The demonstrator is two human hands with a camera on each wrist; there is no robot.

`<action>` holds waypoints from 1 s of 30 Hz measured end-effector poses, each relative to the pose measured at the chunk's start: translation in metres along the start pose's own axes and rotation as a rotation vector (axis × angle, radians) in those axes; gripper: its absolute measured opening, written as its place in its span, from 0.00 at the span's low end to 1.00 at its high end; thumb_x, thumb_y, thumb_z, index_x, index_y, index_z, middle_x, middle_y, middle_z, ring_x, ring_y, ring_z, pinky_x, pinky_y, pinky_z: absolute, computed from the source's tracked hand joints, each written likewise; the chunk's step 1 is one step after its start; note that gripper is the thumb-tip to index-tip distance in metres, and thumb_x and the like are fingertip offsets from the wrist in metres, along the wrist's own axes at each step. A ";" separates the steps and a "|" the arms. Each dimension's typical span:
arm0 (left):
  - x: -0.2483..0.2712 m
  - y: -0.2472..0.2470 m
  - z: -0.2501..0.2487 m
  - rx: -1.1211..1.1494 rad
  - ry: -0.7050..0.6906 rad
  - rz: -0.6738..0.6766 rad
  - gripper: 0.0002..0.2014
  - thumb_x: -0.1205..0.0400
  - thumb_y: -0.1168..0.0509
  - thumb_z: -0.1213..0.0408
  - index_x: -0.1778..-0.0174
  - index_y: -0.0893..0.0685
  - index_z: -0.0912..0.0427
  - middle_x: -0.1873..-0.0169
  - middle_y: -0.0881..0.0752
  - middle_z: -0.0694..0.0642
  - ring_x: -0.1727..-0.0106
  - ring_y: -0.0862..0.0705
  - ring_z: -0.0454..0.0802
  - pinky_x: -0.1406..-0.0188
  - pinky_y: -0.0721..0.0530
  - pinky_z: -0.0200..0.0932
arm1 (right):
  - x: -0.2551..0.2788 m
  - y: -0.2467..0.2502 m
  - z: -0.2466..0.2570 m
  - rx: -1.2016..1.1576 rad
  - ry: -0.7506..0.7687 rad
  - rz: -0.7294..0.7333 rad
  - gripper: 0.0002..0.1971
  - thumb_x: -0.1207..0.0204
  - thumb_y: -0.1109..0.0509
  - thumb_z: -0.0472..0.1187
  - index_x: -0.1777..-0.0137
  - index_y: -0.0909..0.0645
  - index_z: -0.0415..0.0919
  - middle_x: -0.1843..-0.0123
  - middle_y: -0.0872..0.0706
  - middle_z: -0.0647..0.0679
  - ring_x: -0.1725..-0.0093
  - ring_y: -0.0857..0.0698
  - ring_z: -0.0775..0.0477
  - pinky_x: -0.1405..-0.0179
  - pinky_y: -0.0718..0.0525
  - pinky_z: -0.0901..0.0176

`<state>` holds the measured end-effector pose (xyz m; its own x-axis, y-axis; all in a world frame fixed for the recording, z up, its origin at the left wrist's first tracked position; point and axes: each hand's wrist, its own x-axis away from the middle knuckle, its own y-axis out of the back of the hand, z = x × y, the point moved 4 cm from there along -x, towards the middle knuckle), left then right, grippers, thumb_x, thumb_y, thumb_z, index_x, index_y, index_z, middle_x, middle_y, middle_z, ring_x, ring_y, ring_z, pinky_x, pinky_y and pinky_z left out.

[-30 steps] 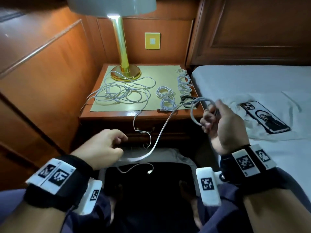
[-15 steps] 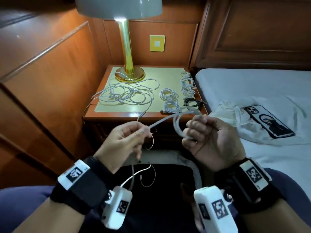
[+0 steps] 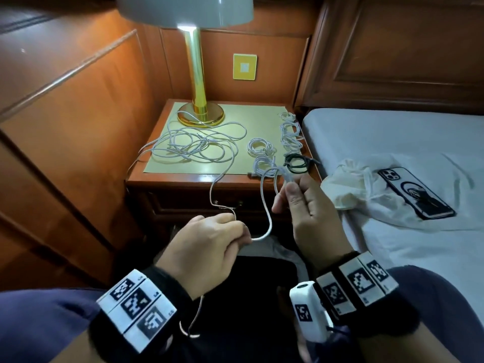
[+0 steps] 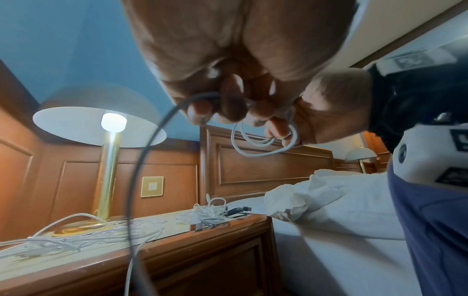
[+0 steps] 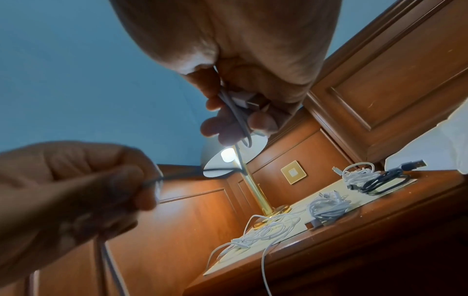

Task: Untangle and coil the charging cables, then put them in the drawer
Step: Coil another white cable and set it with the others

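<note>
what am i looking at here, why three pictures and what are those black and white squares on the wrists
No robot here: a person with a camera on the head and one strapped to each wrist; the squares are printed marker tags on the wristbands. The wide picture looks down from the head; the other two look along each hand from below.

The left hand and right hand both grip one white charging cable; the right holds its first loops.

On the wooden nightstand stand a brass lamp, a loose tangle of white cables, several small white coils and a dark coiled cable. A phone lies on the bed.
</note>
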<state>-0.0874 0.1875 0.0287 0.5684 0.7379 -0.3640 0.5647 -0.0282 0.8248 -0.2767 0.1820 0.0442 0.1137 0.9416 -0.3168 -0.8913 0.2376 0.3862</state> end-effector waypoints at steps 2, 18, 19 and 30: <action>-0.001 0.003 -0.007 0.014 -0.064 0.042 0.10 0.17 0.42 0.57 0.54 0.14 0.46 0.61 0.19 0.38 0.57 0.16 0.38 0.60 0.19 0.43 | 0.002 -0.004 0.002 0.029 0.018 0.014 0.15 0.11 0.42 0.44 0.59 0.20 0.45 0.62 0.13 0.54 0.63 0.17 0.52 0.59 0.21 0.61; -0.012 0.037 0.001 0.211 -0.043 -0.307 0.03 0.15 0.33 0.70 0.50 0.13 0.64 0.54 0.14 0.51 0.50 0.16 0.44 0.46 0.19 0.34 | 0.025 -0.028 0.027 -0.457 -0.537 0.487 0.18 0.10 0.47 0.40 0.64 0.27 0.40 0.78 0.36 0.54 0.78 0.40 0.54 0.85 0.45 0.72; -0.011 0.039 -0.002 0.218 -0.050 -0.308 0.04 0.15 0.33 0.70 0.49 0.13 0.64 0.54 0.14 0.51 0.50 0.15 0.44 0.46 0.19 0.34 | 0.028 -0.024 0.033 -0.434 -0.560 0.506 0.19 0.10 0.46 0.43 0.63 0.26 0.41 0.78 0.37 0.54 0.78 0.40 0.54 0.84 0.47 0.71; 0.001 0.051 0.001 0.293 0.072 -0.429 0.06 0.14 0.34 0.64 0.51 0.13 0.62 0.56 0.13 0.50 0.51 0.14 0.48 0.48 0.16 0.45 | 0.017 -0.021 0.064 -0.387 -0.569 0.605 0.18 0.11 0.42 0.49 0.64 0.32 0.46 0.74 0.39 0.52 0.77 0.43 0.54 0.81 0.50 0.69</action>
<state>-0.0577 0.1861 0.0704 0.2130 0.7686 -0.6032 0.8872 0.1066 0.4490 -0.2275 0.2080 0.0865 -0.3131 0.8794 0.3587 -0.9424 -0.3345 -0.0025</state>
